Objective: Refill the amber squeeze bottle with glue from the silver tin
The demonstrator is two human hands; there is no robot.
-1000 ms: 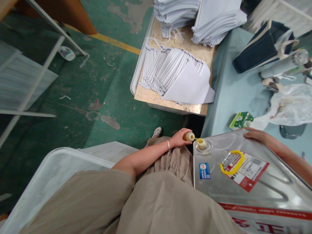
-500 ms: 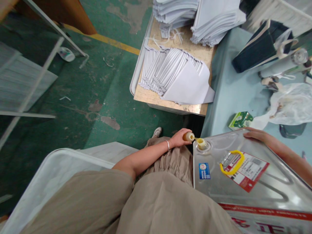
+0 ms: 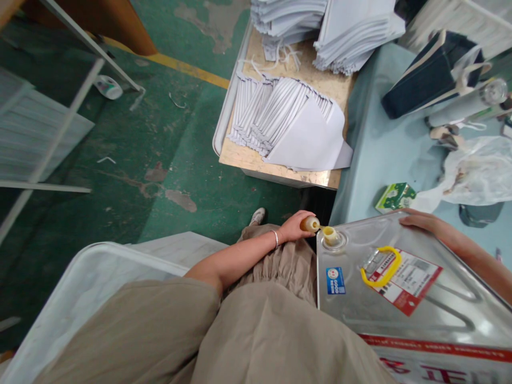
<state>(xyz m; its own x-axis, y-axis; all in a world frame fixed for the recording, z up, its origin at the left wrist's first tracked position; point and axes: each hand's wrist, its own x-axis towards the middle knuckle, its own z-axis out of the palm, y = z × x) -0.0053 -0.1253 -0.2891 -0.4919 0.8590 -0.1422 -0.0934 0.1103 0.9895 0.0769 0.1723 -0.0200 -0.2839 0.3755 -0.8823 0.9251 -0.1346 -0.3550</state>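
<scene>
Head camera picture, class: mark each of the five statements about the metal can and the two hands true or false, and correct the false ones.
1. The left hand holds a small yellowish bottle at the spout of the metal can. True.
2. The right hand grips the yellow handle. False: it rests on the can's far edge, apart from the handle.
3. The can stands on the green floor. False: it lies tilted against the person's lap and the blue table.
4. A bracelet is on the left wrist. True.
5. The green carton sits on top of the can. False: it lies on the blue table beyond the can.
</scene>
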